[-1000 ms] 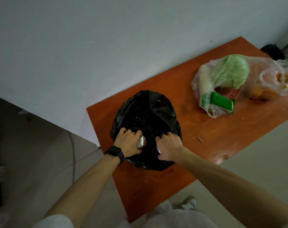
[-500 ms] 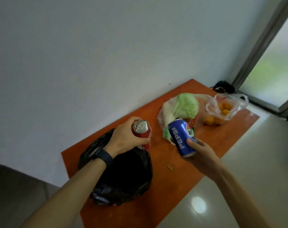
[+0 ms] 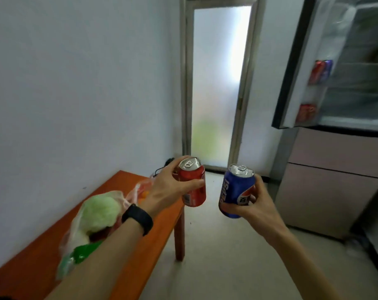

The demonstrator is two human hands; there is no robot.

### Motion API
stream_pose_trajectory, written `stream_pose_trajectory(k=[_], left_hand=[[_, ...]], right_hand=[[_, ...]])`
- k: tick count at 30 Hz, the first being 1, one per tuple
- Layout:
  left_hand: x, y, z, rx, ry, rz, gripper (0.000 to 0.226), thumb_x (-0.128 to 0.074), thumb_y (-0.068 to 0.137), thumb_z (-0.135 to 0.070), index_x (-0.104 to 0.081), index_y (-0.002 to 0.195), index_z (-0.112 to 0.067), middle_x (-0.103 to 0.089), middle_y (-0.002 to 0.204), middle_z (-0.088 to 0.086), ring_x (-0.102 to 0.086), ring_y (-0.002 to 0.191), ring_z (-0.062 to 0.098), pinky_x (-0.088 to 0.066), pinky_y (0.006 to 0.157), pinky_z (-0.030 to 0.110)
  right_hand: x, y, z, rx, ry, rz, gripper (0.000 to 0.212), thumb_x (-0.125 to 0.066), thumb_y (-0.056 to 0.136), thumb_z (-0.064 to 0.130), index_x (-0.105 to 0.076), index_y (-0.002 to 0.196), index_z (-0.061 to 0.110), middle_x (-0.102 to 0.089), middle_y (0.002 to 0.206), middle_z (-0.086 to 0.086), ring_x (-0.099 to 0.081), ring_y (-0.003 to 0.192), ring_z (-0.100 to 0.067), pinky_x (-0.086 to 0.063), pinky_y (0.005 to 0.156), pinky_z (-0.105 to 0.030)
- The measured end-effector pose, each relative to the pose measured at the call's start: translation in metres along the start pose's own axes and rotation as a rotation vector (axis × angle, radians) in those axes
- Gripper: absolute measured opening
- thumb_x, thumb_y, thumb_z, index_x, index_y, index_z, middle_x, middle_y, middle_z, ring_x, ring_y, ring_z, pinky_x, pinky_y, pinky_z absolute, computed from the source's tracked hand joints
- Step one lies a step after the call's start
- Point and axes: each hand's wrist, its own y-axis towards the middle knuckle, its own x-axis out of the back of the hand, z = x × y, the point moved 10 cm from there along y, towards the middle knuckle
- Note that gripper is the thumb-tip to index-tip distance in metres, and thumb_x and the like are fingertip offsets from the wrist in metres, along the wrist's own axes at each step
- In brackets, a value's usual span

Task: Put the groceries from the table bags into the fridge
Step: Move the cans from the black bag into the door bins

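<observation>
The fridge (image 3: pixel 335 161) stood at the right with its upper door (image 3: pixel 300 94) swung open; blurred red and blue cans (image 3: pixel 319 71) sat in the door's shelves, and one more red one (image 3: pixel 305 112) sat lower down. A frosted glass door (image 3: pixel 216 83) filled the far wall. The orange table (image 3: pixel 21 278) ran along the left wall, carrying a clear bag (image 3: pixel 75 230) with a cabbage (image 3: pixel 99 210) inside. Both arms reached forward over the floor, past the table's end. The left hand (image 3: pixel 166 189) was curled round an upright red can (image 3: pixel 194 187). The right hand (image 3: pixel 259 204) was wrapped round a blue Pepsi can (image 3: pixel 235 191), tilted slightly. The two cans were near each other, apart, well short of the fridge. A black watch (image 3: pixel 138 218) sat on the left wrist.
</observation>
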Motion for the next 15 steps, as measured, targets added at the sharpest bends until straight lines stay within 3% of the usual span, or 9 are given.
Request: stream_pose_trajectory(k=[4, 7, 10, 15], left_hand=[[-0.095, 0.060, -0.049, -0.090, -0.056, 0.046, 0.056, -0.084, 0.067, -0.039, -0.053, 0.114, -0.048, -0.061, 0.115, -0.016, -0.059, 0.106, 0.008, -0.050, 0.073, 0.017], [-0.153, 0.106, -0.085, -0.181, -0.026, 0.098, 0.065, -0.084, 0.071, -0.044, -0.050, 0.126, -0.042, -0.060, 0.121, -0.013, -0.058, 0.108, 0.010, -0.051, 0.081, 0.020], [-0.202, 0.153, -0.119, -0.260, 0.026, 0.127, 0.079, -0.081, 0.074, -0.043, -0.044, 0.143, -0.028, -0.056, 0.126, -0.010, -0.057, 0.108, 0.010, -0.052, 0.085, 0.023], [-0.267, 0.243, -0.155, -0.337, 0.006, 0.101, 0.065, -0.082, 0.077, -0.032, -0.048, 0.132, -0.024, -0.058, 0.114, -0.013, -0.060, 0.102, 0.011, -0.053, 0.071, 0.015]], right_hand=[[0.114, 0.017, 0.017, 0.095, -0.019, -0.123, 0.084, -0.090, 0.065, 0.002, -0.039, 0.122, 0.037, -0.056, 0.119, 0.012, -0.057, 0.108, -0.007, -0.054, 0.072, -0.015], [0.186, 0.035, 0.029, 0.153, -0.022, -0.187, 0.092, -0.088, 0.066, 0.000, -0.033, 0.132, 0.034, -0.053, 0.120, 0.014, -0.057, 0.104, -0.004, -0.052, 0.069, -0.008], [0.248, 0.061, 0.037, 0.206, -0.063, -0.235, 0.093, -0.088, 0.066, 0.002, -0.032, 0.135, 0.031, -0.052, 0.122, 0.011, -0.058, 0.105, -0.009, -0.053, 0.071, -0.009], [0.342, 0.126, 0.049, 0.292, -0.127, -0.322, 0.090, -0.089, 0.067, 0.007, -0.033, 0.133, 0.034, -0.051, 0.124, 0.011, -0.058, 0.109, -0.012, -0.052, 0.073, -0.010]])
